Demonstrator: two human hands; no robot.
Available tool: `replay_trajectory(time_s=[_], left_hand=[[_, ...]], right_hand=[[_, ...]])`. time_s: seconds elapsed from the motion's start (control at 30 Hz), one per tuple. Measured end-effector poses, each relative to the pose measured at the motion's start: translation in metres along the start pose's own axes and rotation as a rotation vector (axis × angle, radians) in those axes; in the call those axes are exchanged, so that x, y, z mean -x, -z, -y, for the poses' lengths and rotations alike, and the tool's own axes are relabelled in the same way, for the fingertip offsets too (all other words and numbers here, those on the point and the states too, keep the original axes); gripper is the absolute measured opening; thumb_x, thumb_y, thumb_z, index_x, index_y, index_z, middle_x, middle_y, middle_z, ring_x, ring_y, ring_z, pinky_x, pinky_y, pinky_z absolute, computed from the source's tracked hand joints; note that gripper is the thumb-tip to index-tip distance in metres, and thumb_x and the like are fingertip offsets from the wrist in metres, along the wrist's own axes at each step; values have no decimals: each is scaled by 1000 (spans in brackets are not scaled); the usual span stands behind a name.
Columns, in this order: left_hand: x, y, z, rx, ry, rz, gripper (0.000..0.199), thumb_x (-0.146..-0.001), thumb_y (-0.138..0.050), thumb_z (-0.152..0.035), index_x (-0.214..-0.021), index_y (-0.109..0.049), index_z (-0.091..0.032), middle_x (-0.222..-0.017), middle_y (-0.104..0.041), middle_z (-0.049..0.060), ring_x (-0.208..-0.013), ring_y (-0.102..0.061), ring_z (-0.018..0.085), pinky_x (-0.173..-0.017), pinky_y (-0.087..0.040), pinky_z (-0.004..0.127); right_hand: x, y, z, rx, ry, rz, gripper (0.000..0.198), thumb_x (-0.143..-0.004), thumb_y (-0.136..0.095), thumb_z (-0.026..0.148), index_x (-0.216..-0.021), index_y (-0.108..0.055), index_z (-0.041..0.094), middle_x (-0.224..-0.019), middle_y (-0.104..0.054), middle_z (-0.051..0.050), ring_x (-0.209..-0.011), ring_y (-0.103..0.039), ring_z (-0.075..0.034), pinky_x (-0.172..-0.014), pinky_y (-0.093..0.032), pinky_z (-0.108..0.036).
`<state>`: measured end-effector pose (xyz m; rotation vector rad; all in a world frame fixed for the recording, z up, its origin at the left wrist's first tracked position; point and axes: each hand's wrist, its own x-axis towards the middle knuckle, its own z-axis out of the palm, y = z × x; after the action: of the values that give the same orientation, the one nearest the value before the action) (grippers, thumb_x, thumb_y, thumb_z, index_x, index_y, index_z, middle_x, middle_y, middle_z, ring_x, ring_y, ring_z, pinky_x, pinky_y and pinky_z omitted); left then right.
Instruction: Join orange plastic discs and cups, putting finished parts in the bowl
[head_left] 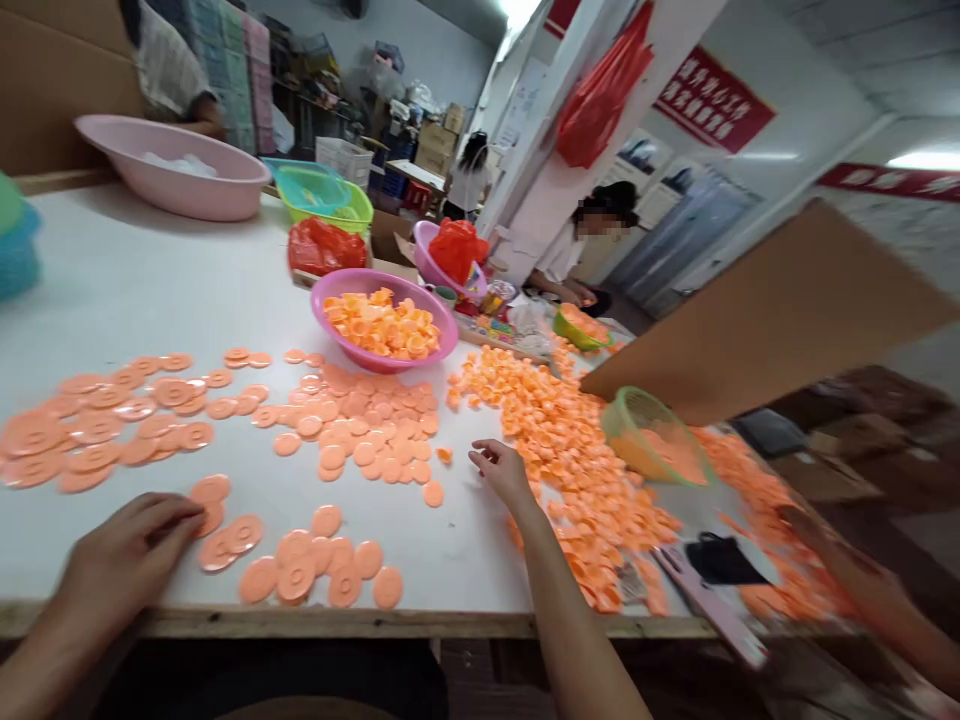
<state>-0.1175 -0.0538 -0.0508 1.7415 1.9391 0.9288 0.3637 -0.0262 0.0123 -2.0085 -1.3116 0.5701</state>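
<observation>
Carefully, I would take the orange disc (211,518) by its edge, at the near left of the table (457,570); the left hand (131,545) touches it, but whether it pinches, I cannot tell. The right hand (499,468), loosely open, is near a loose orange piece (444,456).

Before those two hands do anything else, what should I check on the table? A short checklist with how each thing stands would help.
1. Left hand has a firm hold: cannot tell; its fingers meet a flat orange disc, but the grip is unclear.
2. Right hand is free: ok, nothing shows in its fingers.
3. Heap of orange pieces is all together: not ok, a loose piece lies apart, left of the right hand.
4. Bright pink bowl stands upright: ok, with orange pieces inside.
5. Phone lies fully on the table: not ok, its near end juts past the edge.
</observation>
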Motion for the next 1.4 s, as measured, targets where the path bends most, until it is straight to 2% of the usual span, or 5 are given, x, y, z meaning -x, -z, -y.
replay_trajectory(time_s=[0.13,0.37,0.6,1.17,1.4], left_hand=[[6,12,-16,107,-28,31,26,-81,-55,-43,-85,-71,-24,-88,-69,2,-82,-64,18,-75,-50,29],[6,16,-45,-157,-287,322,14,-83,-64,-32,-89,-74,-25,-93,-64,4,-90,-55,22,-79,-41,37],[-12,2,-68,-200,-327,356,6,-80,-65,-21,-80,-71,-21,-92,-63,5,-95,-53,24,-79,-32,40],[-23,-29,-86,-63,-153,474,19,-86,-56,-17,-73,-70,-17,-82,-69,7,-91,-59,24,-82,-34,39],[-44,-29,-94,84,11,536,26,-83,-52,-14,-97,-74,-17,-87,-73,6,-81,-66,18,-72,-44,28]], right_hand=[[2,-40,25,-89,74,56,28,-57,-72,37,-78,-74,19,-76,-71,-6,-72,-65,-22,-67,-51,-31],[44,-97,82,-262,9,316,28,-68,-57,41,-84,-64,19,-52,-61,1,-42,-58,-17,-40,-46,-27],[83,-157,150,-346,-34,524,11,-68,-57,29,-72,-58,18,-50,-57,5,-35,-52,-10,-31,-35,-17],[88,-185,151,-261,-108,582,12,-70,-55,23,-63,-45,23,-38,-48,9,-28,-42,-9,-28,-29,-19],[86,-187,149,-162,-19,573,12,-73,-51,22,-64,-44,23,-44,-50,8,-35,-46,-10,-37,-32,-20]])
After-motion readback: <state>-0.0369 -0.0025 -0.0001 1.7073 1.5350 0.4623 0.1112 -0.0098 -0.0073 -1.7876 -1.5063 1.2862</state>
